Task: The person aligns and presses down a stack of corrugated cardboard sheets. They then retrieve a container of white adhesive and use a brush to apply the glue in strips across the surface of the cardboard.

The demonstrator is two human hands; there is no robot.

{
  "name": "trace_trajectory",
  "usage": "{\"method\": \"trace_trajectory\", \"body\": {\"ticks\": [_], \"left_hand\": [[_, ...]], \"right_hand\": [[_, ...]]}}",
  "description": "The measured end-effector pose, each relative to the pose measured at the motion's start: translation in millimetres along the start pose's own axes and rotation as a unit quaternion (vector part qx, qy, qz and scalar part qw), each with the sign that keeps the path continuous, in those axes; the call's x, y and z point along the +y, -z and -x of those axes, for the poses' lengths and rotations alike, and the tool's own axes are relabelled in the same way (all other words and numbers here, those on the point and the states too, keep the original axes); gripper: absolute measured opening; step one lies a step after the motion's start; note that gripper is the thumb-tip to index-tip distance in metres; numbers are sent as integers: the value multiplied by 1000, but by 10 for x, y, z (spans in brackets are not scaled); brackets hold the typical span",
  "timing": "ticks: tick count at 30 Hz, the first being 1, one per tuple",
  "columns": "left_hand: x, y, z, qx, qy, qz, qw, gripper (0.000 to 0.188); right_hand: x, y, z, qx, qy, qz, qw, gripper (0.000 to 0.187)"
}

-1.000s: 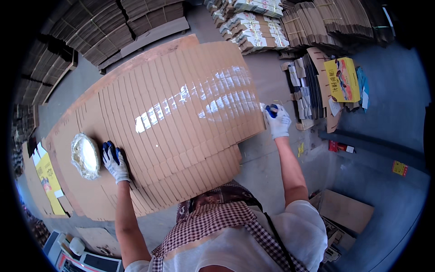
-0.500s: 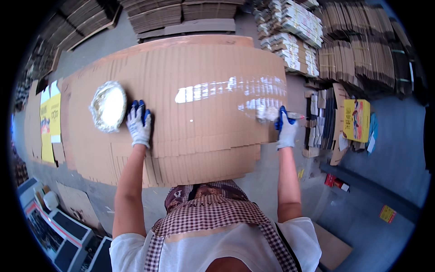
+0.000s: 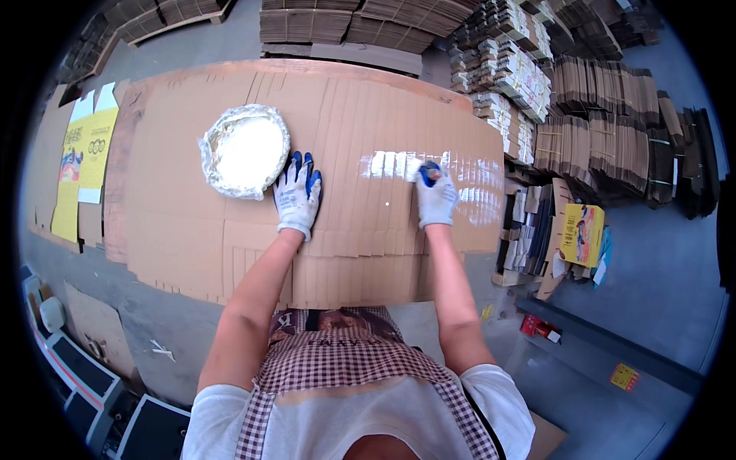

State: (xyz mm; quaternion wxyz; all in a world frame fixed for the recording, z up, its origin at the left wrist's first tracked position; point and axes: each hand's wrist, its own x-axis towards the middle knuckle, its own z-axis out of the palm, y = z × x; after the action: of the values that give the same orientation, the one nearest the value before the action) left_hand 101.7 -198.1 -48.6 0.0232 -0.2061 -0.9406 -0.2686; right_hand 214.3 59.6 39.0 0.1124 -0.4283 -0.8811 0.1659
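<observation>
Now the right hand (image 3: 437,198) grips a brush (image 3: 434,175) farther from the right edge of the cardboard (image 3: 349,115), among white streaks (image 3: 386,165), so brushing seemingly runs inward; the left hand (image 3: 298,197) lies spread flat beside the bowl (image 3: 211,163).

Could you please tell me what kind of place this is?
Probably a carton workshop or packing warehouse: bundles of flat cardboard stand at the right, brown stacks rise at the far side, and overlapping cardboard sheets with shiny white streaks lie before the person.
</observation>
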Motion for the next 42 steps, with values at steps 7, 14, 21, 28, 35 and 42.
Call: {"method": "trace_trajectory", "body": {"ticks": [7,14,21,28,35,42], "left_hand": [[-57,18,-14,10,-4,45,999,50],[-37,117,-12,9,6,51,999,47],[-1,166,-22,16,13,95,995,46],[-55,191,-22,55,29,187,980,48],[-136,133,38,65,33,258,963,46],[-158,168,-6,31,44,318,946,44]], "right_hand": [[-892,-276,93,-113,-12,-342,933,44],[-1563,-642,-65,-128,128,-200,963,41],[-1685,-604,-88,-135,203,-149,958,39],[-1768,-492,148,-161,229,-151,948,37],[-1552,-517,402,-176,229,-194,938,39],[-1397,-466,675,-211,232,-137,940,36]]}}
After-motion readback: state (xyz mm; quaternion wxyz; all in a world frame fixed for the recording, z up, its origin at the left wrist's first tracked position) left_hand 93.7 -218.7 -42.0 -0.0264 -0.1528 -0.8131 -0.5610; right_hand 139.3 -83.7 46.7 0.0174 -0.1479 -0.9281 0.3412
